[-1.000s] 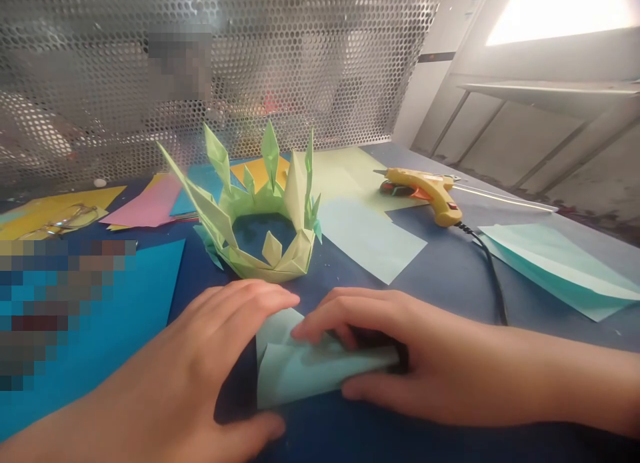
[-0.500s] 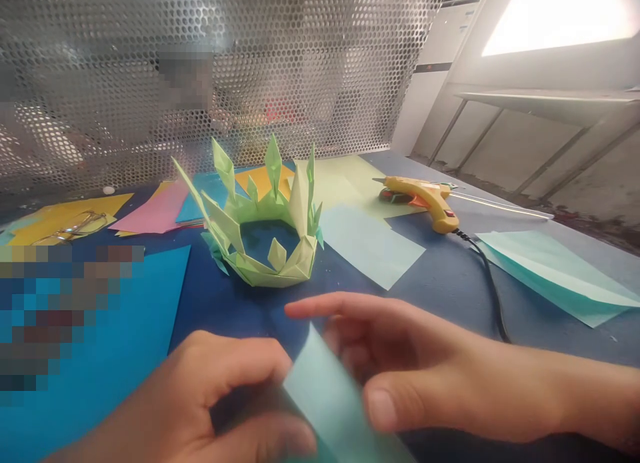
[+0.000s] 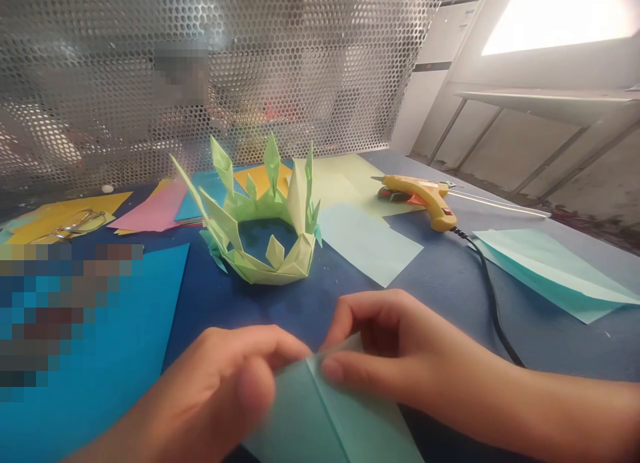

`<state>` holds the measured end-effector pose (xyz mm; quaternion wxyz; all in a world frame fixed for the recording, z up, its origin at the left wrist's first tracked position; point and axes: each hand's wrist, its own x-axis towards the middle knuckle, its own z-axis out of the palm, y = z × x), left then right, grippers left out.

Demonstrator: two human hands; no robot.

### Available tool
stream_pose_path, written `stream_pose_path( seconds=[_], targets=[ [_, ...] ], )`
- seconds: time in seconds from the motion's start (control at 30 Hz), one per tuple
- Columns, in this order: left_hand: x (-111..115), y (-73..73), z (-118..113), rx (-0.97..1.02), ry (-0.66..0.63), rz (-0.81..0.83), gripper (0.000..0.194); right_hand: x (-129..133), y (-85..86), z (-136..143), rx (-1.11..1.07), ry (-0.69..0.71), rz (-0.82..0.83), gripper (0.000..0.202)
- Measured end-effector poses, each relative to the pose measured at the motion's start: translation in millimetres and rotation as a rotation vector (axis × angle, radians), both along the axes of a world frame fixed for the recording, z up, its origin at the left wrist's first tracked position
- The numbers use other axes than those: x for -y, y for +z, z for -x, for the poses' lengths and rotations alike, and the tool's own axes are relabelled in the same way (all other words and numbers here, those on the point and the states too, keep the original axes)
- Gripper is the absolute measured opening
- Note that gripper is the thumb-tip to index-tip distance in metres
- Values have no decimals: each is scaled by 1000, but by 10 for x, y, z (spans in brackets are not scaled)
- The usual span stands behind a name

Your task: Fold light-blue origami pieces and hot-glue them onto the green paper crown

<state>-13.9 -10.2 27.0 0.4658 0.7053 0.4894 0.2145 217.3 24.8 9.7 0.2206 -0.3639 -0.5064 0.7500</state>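
While the teal sheet is held low over the near side of the table, in front of the green paper crown, its top edge is pinched between the nearly closed thumb and forefinger of the right hand. The left hand is half curled, thumb raised; whether the paper is gripped by its fingers cannot be told (the thumb is blurred). Creasing is best done with the edges matched first, the paper kept flat, and pressure drawn evenly along the central line. Counted are two hands, one held sheet, one crown, one yellow glue gun, and one pair of glasses.
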Motion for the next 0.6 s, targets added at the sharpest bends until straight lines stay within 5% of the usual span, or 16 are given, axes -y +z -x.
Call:
stream_pose_path(
  seconds=[0.23, 0.6],
  targets=[
    [-43, 34, -101, -118, -16, 71, 26, 5, 70, 27, -25, 4, 30, 31],
    [22, -86, -120, 38, 28, 149, 37, 56, 74, 80, 65, 11, -13, 32]
  ],
)
